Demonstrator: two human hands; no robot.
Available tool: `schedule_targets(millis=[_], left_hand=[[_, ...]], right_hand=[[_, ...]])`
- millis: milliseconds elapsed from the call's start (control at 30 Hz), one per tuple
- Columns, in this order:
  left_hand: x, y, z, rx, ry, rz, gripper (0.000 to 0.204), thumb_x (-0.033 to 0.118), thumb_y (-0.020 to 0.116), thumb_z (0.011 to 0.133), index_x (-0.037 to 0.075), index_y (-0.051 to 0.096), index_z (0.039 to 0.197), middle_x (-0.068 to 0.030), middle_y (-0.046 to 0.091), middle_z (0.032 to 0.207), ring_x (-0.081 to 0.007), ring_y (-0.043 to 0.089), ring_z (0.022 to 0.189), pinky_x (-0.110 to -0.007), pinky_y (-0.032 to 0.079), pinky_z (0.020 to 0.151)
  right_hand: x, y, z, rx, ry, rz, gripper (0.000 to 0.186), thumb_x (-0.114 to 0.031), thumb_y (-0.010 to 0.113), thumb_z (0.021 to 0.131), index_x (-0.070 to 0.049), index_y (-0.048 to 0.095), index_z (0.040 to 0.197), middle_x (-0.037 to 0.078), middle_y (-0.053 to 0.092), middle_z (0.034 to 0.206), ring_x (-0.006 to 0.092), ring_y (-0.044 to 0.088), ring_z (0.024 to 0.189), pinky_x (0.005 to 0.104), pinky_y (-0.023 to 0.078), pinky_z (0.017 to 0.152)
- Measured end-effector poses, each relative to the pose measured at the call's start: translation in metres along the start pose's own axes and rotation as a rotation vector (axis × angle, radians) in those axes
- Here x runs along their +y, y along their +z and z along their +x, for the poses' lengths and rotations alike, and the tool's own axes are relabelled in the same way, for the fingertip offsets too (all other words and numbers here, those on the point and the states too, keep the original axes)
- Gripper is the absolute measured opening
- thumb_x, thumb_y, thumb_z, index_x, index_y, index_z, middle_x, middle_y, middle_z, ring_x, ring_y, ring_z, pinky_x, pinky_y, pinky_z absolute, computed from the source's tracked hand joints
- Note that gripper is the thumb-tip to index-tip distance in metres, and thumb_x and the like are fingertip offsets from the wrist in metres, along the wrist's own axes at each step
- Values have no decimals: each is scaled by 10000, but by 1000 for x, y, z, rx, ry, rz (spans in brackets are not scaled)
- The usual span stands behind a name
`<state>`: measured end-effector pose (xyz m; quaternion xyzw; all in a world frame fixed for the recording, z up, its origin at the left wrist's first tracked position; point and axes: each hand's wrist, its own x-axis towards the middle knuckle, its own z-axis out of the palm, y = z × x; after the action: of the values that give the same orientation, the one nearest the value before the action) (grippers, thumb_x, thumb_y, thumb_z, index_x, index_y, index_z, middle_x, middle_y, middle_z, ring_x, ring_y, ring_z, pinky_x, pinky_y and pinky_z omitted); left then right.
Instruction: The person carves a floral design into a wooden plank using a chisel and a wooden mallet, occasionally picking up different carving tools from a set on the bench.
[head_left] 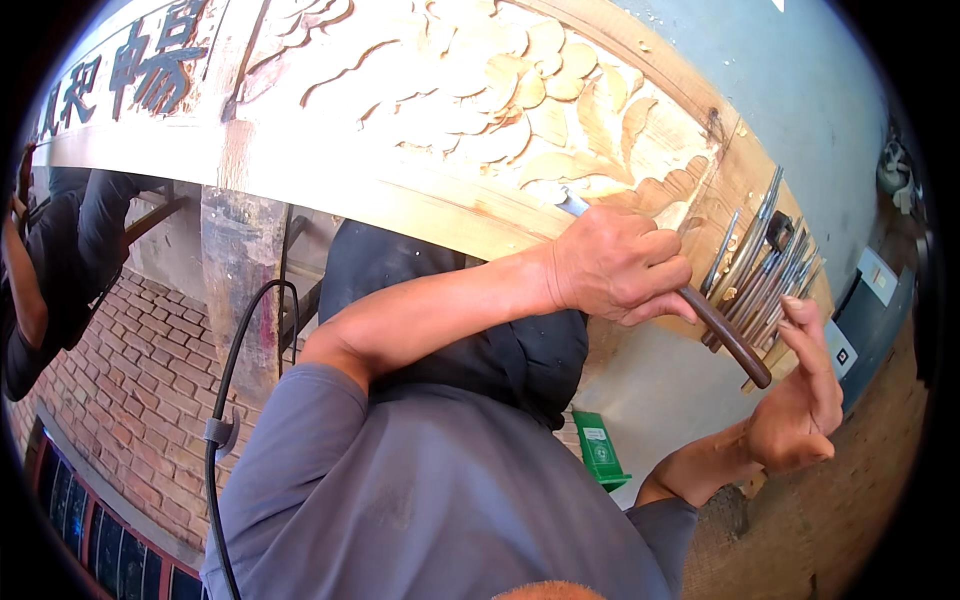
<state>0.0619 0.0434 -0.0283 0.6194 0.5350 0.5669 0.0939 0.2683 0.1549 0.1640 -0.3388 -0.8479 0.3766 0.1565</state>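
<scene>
In the head view, we look down on a carved wooden board [400, 190] of pale, smooth-edged timber that slants across the top of the scene. Its relief [540, 85] swells into overlapping rounded petals and pointed, veined leaves, with dark raised characters [165, 70] at the upper left. Near the board's right end we find a bundle of slim metal and wooden rod tools [765, 270], lying side by side among small curled wood chips [728, 247].

Our left hand [622, 262] is closed firmly around a brown-handled tool [728, 338], held over the board's near edge; its smooth, round-ended handle slopes down to the right, and a bluish metal shank [573, 202] shows beyond the knuckles. Our right hand [800, 410] is loosely open, fingers raised and bent, just beside the handle's butt; we see nothing in it.

The fist hides where shank and handle meet, and we cannot tell whether the tip touches the wood. Glare washes out the middle of the carving, and the frame cuts off another person [60, 260] at the left.
</scene>
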Motion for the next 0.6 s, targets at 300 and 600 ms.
schedule_targets(millis=[300, 600], left_hand=[[-1, -7, 3, 35, -43, -25, 453, 535, 762, 907, 165, 549, 759, -18, 461, 718, -196, 545, 571, -351, 425, 517], [-1, 4, -6, -8, 215, -39, 431, 510, 781, 880, 116, 605, 874, -5, 429, 754, -155, 509, 596, -314, 398, 507]], right_hand=[[0, 4, 4, 223, -129, 174, 1217, -901, 177, 993, 176, 725, 1138, 411, 693, 1229, 508, 671, 1202, 648, 456, 1136], [7, 23, -21, 337, -131, 412, 981, -745, 196, 1099, 84, 718, 1095, 342, 702, 1190, 449, 669, 1104, 675, 518, 1056]])
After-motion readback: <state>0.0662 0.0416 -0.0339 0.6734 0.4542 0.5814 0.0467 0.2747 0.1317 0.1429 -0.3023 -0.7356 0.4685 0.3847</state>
